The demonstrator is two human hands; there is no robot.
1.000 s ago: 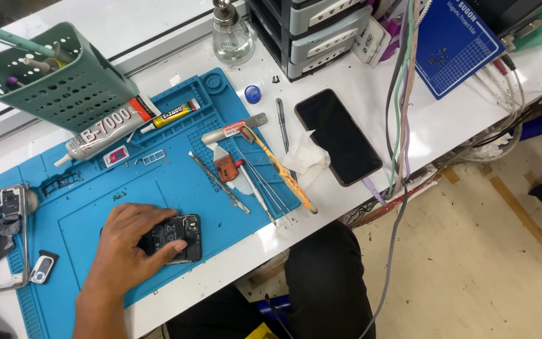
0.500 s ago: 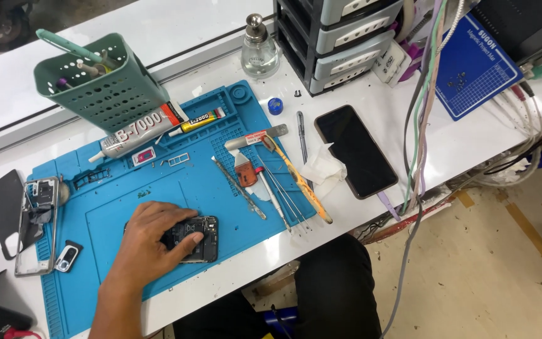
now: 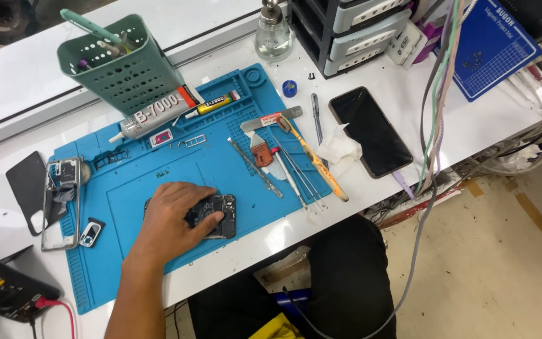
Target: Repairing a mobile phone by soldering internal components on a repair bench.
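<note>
Resting on the blue work mat, the left hand lay palm down with fingers curled over the opened phone body, gripping its left edge. The phone body sat near the mat's front edge, left of the tweezers and pry tools. The right hand was out of view

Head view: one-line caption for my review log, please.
Left hand rests on an opened phone on a blue repair mat, with tools alongside.
</note>
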